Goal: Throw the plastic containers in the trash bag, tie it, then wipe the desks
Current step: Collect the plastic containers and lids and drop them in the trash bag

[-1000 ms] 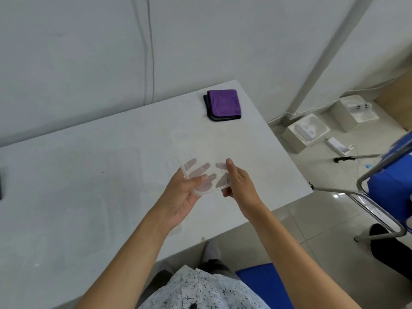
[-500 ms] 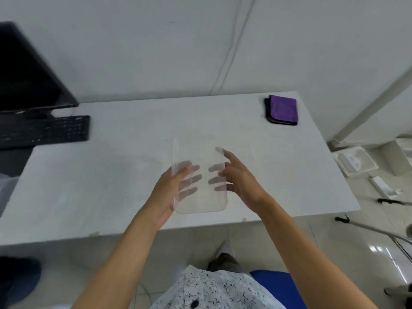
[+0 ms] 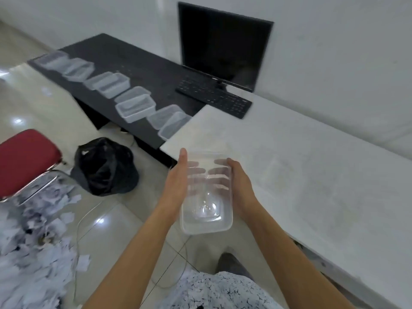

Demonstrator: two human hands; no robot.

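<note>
Head cam: gripping clear container (image 3: 206, 216) w/ left hand (image 3: 176, 182) & right hand (image 3: 242, 189), fingers under base, thumbs along sides, just off white desk (image 3: 312, 175) edge. Floor left: black trash bag (image 3: 104, 168). Farther: more containers (image 3: 136, 105) along black desk (image 3: 142, 63).

Monitor (image 3: 223, 45), keyboard (image 3: 214, 99) — red chair (image 3: 24, 157)

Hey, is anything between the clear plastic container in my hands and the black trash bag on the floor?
Nothing visible does. The left hand and right hand hold the clear plastic container; only floor tile lies between it and the black trash bag to the left. The red chair sits beyond the bag.
</note>
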